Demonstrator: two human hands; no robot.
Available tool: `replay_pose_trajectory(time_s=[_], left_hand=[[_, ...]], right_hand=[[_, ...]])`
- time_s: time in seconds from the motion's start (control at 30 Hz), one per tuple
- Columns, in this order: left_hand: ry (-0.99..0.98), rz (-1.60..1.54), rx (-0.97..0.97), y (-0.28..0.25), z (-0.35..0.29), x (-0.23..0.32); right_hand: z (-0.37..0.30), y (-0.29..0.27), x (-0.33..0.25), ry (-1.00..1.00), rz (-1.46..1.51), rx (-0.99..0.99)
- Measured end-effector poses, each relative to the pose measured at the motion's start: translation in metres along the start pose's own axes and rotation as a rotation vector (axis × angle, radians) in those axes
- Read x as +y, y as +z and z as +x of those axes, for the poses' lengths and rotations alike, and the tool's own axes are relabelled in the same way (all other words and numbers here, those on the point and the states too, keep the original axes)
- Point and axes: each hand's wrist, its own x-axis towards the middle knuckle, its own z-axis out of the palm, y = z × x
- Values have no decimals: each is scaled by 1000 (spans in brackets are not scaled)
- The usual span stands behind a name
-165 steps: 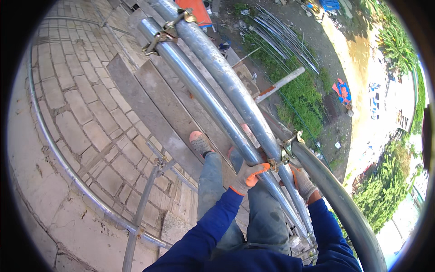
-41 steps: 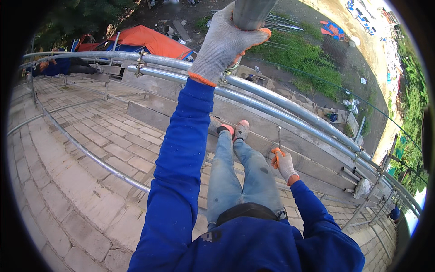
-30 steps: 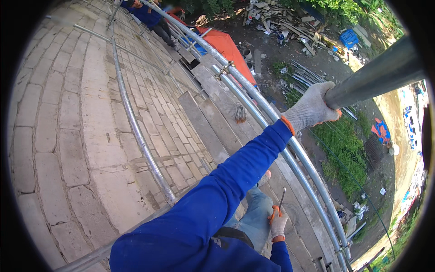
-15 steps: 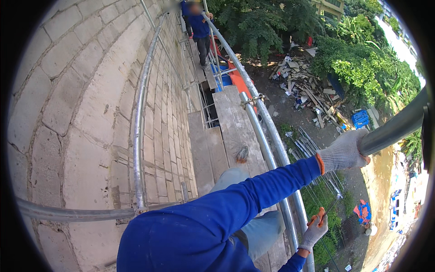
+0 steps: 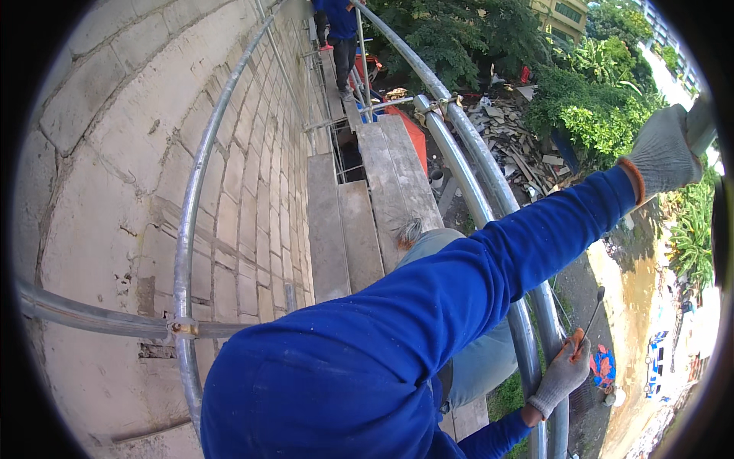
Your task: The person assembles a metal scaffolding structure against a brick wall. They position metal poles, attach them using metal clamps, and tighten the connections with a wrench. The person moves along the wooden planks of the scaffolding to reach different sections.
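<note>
My left arm, in a blue sleeve, reaches across to the upper right. There my left hand (image 5: pixel 667 153), in a grey-white knit glove with an orange cuff, is closed around a thick metal pipe (image 5: pixel 699 126). Lower down, my right hand (image 5: pixel 564 373), also gloved, grips a thin metal tool (image 5: pixel 593 315) whose shaft points up and ends in a small dark rounded head. Its handle is hidden in my fingers. This hand is right beside the galvanized guardrail pipes (image 5: pixel 524 329); I cannot tell if it touches them.
Grey planks (image 5: pixel 329 229) form a walkway along a block wall (image 5: pixel 252 191). Grey strands with an orange-brown end (image 5: pixel 407 232) lie on the planks beside my leg. A clamp (image 5: pixel 440 105) joins rails ahead. Another person (image 5: pixel 342 50) stands farther along. Debris (image 5: pixel 527 138) lies far below.
My view has shifted. My left hand, still on the pipe, now appears higher and farther right. My right hand appears farther right, and the tool's head shows higher in the picture.
</note>
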Motion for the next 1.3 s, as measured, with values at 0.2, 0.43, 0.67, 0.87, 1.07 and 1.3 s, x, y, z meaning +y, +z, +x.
replay_pose_trajectory(time_s=[0.2,0.43,0.67,0.87,1.07,1.3], left_hand=[[-1,-45,-61,-22,-8,22],[-51,-8,-185,-26,-3,31],[-57,-119,-272,-21,-10,6],[-77,-70,-109,-9,-19,-13],[-132,-111,-120,-24,-24,-1],[-109,-65,-148,-37,-19,-2]], right_hand=[[-12,3,6,-113,-146,-8],[-5,2,-12,-205,-156,-7],[-2,2,-4,-196,-164,38],[-5,0,9,-84,-186,-19],[-9,4,11,-159,-177,-7],[-15,7,-3,-156,-162,-18]])
